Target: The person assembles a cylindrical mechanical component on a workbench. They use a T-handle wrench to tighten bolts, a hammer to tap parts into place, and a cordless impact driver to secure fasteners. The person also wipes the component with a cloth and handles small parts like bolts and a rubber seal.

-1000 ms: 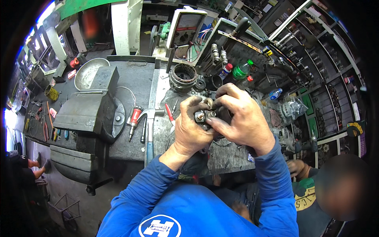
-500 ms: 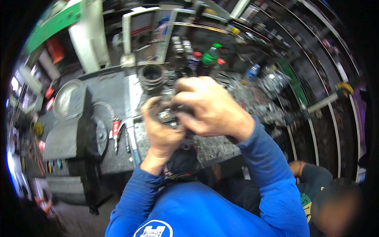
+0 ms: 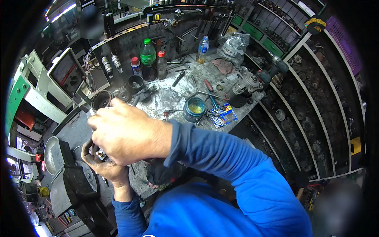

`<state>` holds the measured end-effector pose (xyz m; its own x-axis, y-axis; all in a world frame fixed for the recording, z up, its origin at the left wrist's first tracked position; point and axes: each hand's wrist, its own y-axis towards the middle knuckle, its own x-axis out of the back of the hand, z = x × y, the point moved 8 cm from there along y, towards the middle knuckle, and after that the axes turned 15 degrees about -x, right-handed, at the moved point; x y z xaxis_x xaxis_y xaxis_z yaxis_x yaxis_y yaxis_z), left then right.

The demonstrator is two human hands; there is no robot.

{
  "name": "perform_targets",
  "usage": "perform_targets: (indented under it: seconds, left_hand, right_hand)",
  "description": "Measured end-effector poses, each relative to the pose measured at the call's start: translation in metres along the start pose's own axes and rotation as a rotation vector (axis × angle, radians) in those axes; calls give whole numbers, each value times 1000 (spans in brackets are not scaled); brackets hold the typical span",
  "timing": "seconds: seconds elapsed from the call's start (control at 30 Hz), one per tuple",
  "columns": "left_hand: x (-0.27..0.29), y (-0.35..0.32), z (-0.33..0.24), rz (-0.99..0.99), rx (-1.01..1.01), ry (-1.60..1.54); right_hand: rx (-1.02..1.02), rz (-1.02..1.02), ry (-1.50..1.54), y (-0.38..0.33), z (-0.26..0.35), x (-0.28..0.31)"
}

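My left hand [image 3: 108,168] curls around a small, dark metal part with a bright shiny tip [image 3: 101,155], its grease-blackened thumb and fingers wrapped about it. Directly over it, my right hand [image 3: 130,132] has bent fingers closed at the far side of the part. The right hand's back hides most of the part, and what its fingertips pinch is out of sight. Just beyond the hands stands a dark metal ring-shaped housing [image 3: 101,99]. To their left is a large bench vise [image 3: 65,189].
On the bench stand a blue jar of yellowish grease [image 3: 194,114], a green-capped bottle [image 3: 148,55], a red-capped bottle [image 3: 162,65], a spray can [image 3: 136,67] and a clear bottle [image 3: 203,49]. A power drill [image 3: 274,69] lies at the right edge, beside parts shelves [image 3: 312,114].
The view has swung right, so the bench's right side and the shelves show more. Both hands now sit further left in the picture, still together at the metal part, with the right covering more of it.
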<state>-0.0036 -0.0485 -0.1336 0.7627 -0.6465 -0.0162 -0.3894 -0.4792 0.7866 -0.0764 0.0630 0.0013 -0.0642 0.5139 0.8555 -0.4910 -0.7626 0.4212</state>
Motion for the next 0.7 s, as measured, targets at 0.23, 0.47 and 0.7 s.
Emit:
perform_targets:
  seconds: [0.23, 0.47, 0.7]
  left_hand:
    - [-1, 0, -4, -71, 20, -84]
    - [5, 2, 3, 5, 10, -20]
    - [19, -14, 10, -14, 33, 36]
  right_hand:
    - [-11, -92, -20, -2, 3, 3]
    - [-97, -42, 65, 2, -1, -20]
    - [-192, -366, 356, -3, 4, -38]
